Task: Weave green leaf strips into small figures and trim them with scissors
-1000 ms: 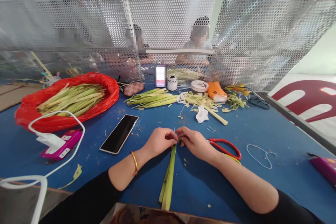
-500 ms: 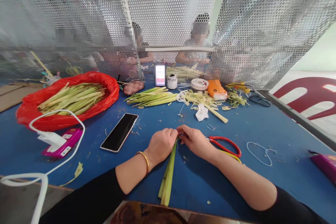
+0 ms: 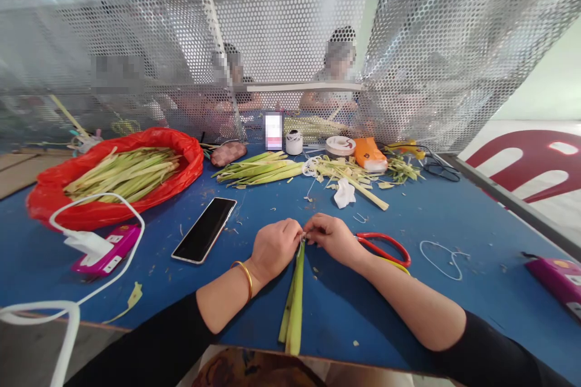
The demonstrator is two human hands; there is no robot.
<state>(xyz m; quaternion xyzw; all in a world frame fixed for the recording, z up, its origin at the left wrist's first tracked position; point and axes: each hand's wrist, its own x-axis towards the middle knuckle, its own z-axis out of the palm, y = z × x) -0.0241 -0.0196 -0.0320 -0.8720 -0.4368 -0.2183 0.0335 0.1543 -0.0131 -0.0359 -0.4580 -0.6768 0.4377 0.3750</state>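
Note:
A small bundle of long green leaf strips (image 3: 295,308) lies toward me, its lower end by the table's front edge. My left hand (image 3: 278,248) is closed at the bundle's upper end, a gold bangle on its wrist. Right beside it, my right hand (image 3: 327,237) has thumb and forefinger pinched together at the same tip. A bit of thin white string seems to show between the fingertips, too small to make out fully. Red-handled scissors (image 3: 385,248) lie partly under my right forearm, their blades hidden.
At left stand a red plastic bag (image 3: 190,163) of leaf strips, a phone (image 3: 205,231) and a purple power strip (image 3: 120,248) with a white cable. Further back are more green strips (image 3: 258,170), scraps, a tape roll (image 3: 340,146) and a perforated metal screen (image 3: 290,24); people sit behind it.
Both hands stay at the bundle's tip, with their fingertips shifted slightly. The bundle's lower end has moved a little to the right; the whole view has shifted slightly.

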